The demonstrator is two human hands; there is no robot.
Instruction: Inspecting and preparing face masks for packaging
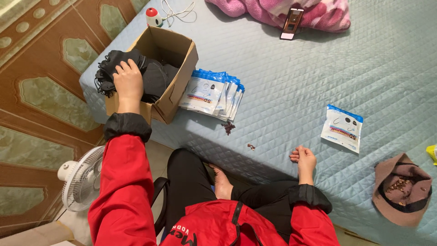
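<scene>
Lower right: right hand (304, 158) loosely curled, empty, resting on bed (291, 91). Single mask packet (342, 128) nearby. Packet stack (213, 94) centre. Upper left: left hand (128, 82) spread, gripping black masks (136, 73) in cardboard box (175, 86).

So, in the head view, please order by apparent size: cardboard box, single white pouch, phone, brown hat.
1. cardboard box
2. brown hat, nearer the camera, so unsure
3. single white pouch
4. phone, farthest away
</scene>
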